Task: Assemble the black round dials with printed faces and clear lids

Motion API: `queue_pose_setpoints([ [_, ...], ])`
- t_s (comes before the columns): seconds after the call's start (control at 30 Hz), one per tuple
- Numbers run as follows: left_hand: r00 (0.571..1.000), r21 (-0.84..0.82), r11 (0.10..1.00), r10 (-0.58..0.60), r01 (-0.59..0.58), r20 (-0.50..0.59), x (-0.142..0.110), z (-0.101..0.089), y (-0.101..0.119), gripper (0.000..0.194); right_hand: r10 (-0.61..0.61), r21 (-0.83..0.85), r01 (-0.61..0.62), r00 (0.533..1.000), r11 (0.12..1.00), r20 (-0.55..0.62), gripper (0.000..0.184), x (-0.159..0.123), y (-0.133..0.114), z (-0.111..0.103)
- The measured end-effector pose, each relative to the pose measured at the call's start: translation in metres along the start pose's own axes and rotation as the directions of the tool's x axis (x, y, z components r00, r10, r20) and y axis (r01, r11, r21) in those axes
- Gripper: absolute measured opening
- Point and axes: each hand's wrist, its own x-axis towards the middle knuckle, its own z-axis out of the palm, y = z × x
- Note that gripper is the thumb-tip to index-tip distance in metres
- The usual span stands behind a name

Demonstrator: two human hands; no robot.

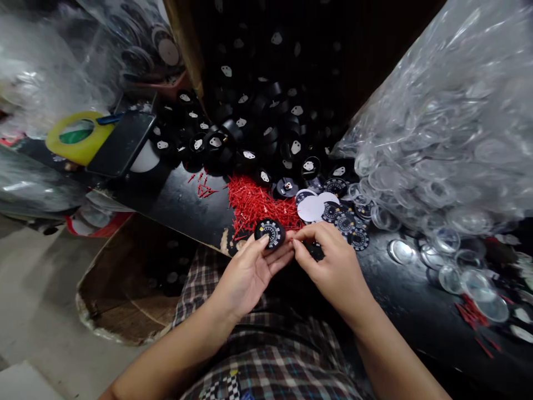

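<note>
A round black gauge (275, 233) with a white-marked dial lies face up in my left hand (250, 272), my thumb on its face and my fingers under it. Beside it, my right hand (335, 266) is closed in a pinch near the left fingertips. What sits in that pinch is too small to make out, though a hint of red shows. Just beyond the gauge spreads a heap of red pointers (258, 201). Printed dial discs (345, 222) and white discs (311, 208) lie beyond my right hand.
Many black gauge cases (237, 130) spill from a large dark box at the back. Clear round covers (447, 241) pour from a plastic bag (466, 111) on the right. A phone (122, 143) and yellow tape roll (79, 138) lie left. Below the table edge stands an open carton (120, 283).
</note>
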Motion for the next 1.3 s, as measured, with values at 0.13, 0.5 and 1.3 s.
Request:
queue_pose_setpoints([
  [0.13,0.990,0.138,0.980,0.140,-0.143,0.029,-0.001,0.005,-0.009,0.015,0.032,-0.048,-0.031,0.999,0.998,0.014,0.005,-0.005,0.001,-0.007],
  [0.5,0.965,0.403,0.877,0.240,-0.262,0.104,0.008,0.006,-0.017,0.036,0.030,0.094,-0.032,0.999,0.995,0.023,0.010,-0.007,-0.011,-0.016],
  [1.3,0.866,0.822,0.376,0.431,-0.428,0.254,-0.007,0.009,-0.015,0.033,0.188,0.086,-0.190,0.982,0.978,0.029,0.019,-0.017,-0.025,-0.014],
])
